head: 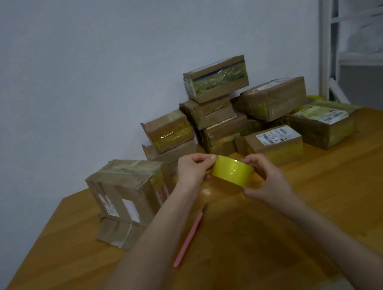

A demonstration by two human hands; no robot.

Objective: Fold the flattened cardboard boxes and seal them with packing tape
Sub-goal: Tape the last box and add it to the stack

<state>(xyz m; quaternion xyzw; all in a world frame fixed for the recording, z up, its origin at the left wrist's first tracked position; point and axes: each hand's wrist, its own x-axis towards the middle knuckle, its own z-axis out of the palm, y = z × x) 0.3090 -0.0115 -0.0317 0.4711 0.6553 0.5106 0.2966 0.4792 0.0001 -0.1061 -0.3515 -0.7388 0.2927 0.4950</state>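
At the left of the surface (337, 199) stands the unsealed box (129, 195), with a loose flap (115, 233) splayed flat on the near side. It is well apart from the hands, so any strip pulled free has some way to travel and could fold back and stick to itself before it gets there. The left hand (192, 168) pinches at the left rim of the yellow tape roll (233, 169), held in the air between both hands. It seems to be feeling for the loose end with the thumb, and a careless pick at the edge might lift only a sliver and split the tape lengthwise. The right hand (266, 181) curls round the roll's right side. If that grip is slack, a hard tug from the left could twist the roll out of it. Below the forearms lies a pink knife (188, 236) whose dark far tip may be a bare blade — a lowered arm could catch it. The sealed pile (216, 79) sits far right, close enough for a swinging elbow to knock it.
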